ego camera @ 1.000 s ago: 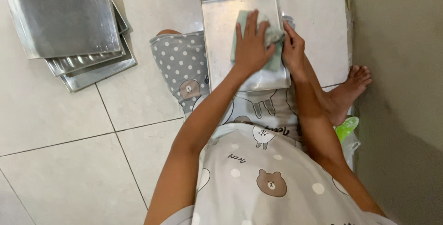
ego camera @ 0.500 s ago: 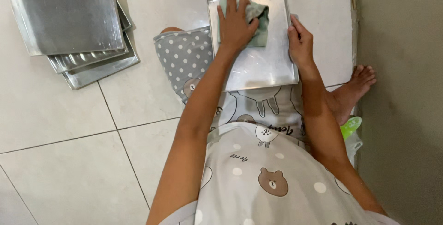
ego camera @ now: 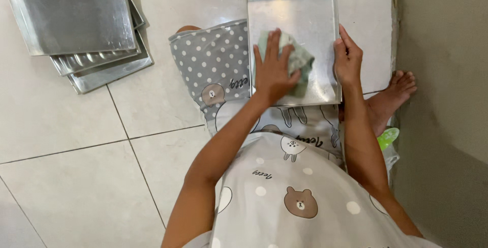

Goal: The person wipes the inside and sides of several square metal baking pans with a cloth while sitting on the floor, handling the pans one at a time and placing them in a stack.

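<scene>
A square metal tray (ego camera: 305, 14) rests on the seated person's lap, its far half reaching out over the pale tiled floor (ego camera: 66, 126) and its near edge lying on the grey polka-dot shorts (ego camera: 213, 60). The left hand (ego camera: 274, 70) lies flat on the tray's shiny inner face, palm down, pressing a crumpled pale green cloth (ego camera: 300, 57) against the metal; its fingers (ego camera: 272, 44) are spread apart over the cloth rather than curled round it, and the cloth bulges out from under them toward the tray's right side. The right hand (ego camera: 348, 60) grips the tray's right rim, fingers together and wrapped over the edge with the thumb on the inside face, clamped on the metal. Both forearms run up from the bottom of the view across a grey shirt printed with bears and white dots. A bare foot (ego camera: 394, 95) shows just beyond the tray's right corner, close to a beige wall (ego camera: 447, 75), and a small bright green object (ego camera: 387, 137), too small to identify, lies near that foot. Well apart on the floor, at the upper left, sits a loose stack of similar metal trays (ego camera: 76, 19), the top one largest in view and the lower ones fanned out beneath it.
</scene>
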